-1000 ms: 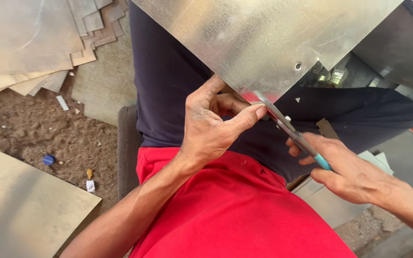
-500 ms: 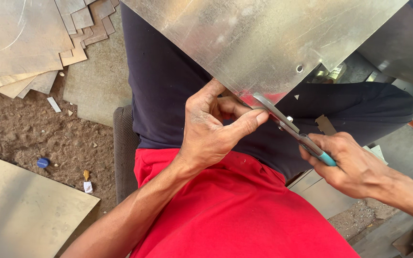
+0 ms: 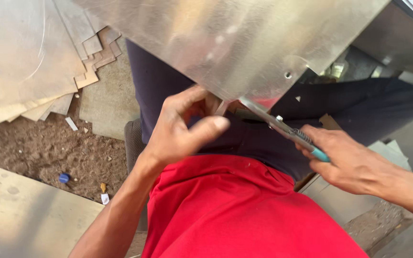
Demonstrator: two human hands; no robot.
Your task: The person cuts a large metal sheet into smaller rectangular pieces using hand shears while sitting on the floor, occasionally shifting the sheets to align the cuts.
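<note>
both hands (image 3: 182, 129) under metal sheet (image 3: 225, 43)

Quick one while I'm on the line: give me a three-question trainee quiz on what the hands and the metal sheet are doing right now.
1. True or false: the right hand holds the snips by their teal-tipped handles.
2. Where is the left hand?
A. flat on the ground
B. at the lower edge of the metal sheet, beside the blades
C. on the blue bottle cap
3. Fill in: the small hole in the sheet lies near its ______ edge.

Key
1. True.
2. B.
3. Lower, just above the snips.
</note>
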